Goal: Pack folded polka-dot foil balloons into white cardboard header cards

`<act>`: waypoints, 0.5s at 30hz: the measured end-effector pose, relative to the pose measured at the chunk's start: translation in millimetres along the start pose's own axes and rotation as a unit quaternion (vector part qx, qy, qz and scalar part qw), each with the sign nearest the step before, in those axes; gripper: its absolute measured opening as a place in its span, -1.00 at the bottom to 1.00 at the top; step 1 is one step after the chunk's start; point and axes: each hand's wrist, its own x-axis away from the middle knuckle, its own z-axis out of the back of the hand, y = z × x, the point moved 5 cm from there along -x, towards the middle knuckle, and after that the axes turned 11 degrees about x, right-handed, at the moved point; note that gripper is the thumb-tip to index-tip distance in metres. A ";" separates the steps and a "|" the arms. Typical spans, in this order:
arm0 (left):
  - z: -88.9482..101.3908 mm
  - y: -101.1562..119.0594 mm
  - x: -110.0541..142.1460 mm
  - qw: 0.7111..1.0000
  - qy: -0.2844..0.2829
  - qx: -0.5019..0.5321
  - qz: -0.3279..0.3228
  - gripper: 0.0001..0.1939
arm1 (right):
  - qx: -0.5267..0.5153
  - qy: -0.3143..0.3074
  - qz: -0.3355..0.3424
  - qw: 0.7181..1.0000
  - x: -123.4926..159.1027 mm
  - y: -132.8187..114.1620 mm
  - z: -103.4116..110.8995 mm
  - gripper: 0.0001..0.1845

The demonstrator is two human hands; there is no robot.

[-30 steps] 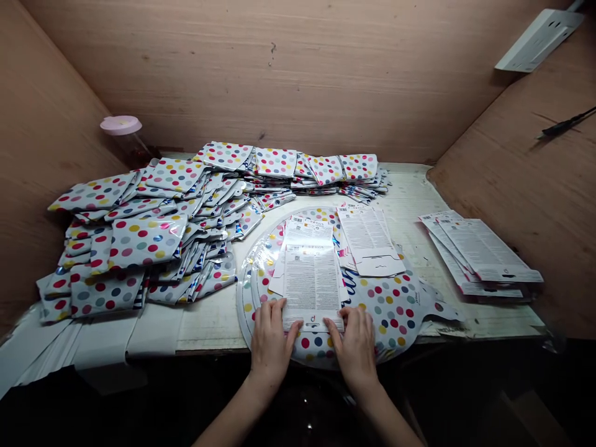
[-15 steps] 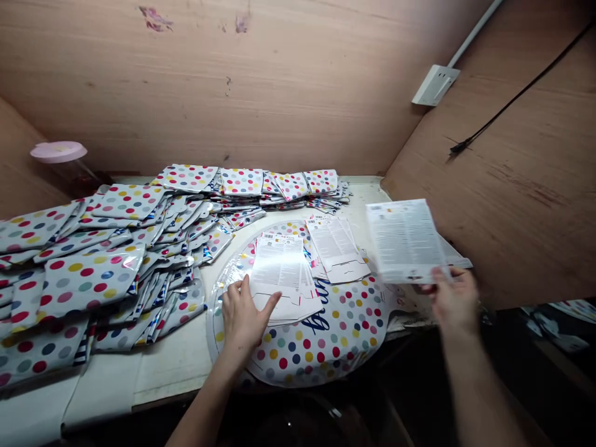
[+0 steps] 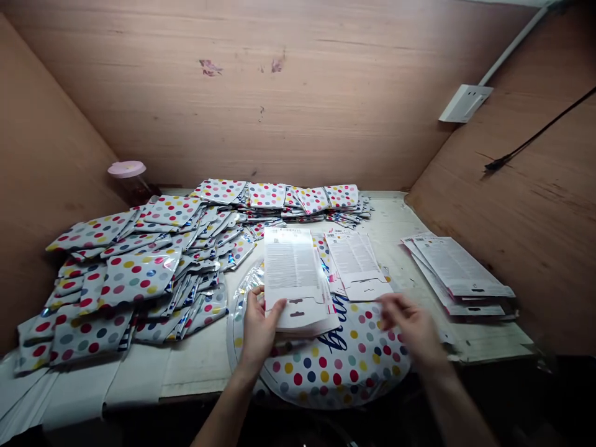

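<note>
My left hand (image 3: 261,326) is closed on the left edge of a white printed card (image 3: 291,273), thumb on top near its hang-hole slot. The card is lifted at a slant over more cards (image 3: 326,313). These lie on a round foil balloon (image 3: 321,372) with coloured dots and blue lettering. My right hand (image 3: 405,320) hovers over the balloon's right side, fingers curled and blurred, with nothing visible in them. Just beyond its fingertips lies a second pile of printed cards (image 3: 361,267).
Folded dotted foil balloons (image 3: 139,273) are heaped on the left and along the back of the table (image 3: 186,369). Flat printed packets (image 3: 460,267) are stacked on the right. A pink-lidded jar (image 3: 128,177) stands back left. Wooden panels (image 3: 302,124) enclose the table, with a black cable (image 3: 535,136) hanging right.
The packet in my right hand has been let go, and packets lie at the right. My right hand has moved left over the balloon. My left hand has taken hold of a card.
</note>
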 end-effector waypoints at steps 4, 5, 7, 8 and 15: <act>-6.6 -4.5 32.5 0.984 0.002 0.181 -0.001 -0.41 | -0.425 -0.271 -0.160 0.849 83.5 -56.7 -110.1 -0.48; -4.3 -7.7 38.4 0.982 0.015 0.190 -0.006 -0.41 | -0.489 -0.260 -0.190 0.811 92.4 -64.8 -120.1 -0.50; 1.5 -14.4 46.0 0.986 0.034 0.160 -0.023 -0.47 | -0.581 -0.236 -0.233 0.743 99.6 -73.6 -130.2 -0.60; 4.5 -17.7 48.1 0.989 0.043 0.136 -0.033 -0.49 | -0.612 -0.234 -0.250 0.713 100.7 -75.6 -133.0 -0.66; 13.4 -53.3 68.0 0.999 -0.004 -0.036 -0.006 -0.30 | -0.618 -0.182 -0.253 0.722 109.3 -70.3 -137.8 -0.77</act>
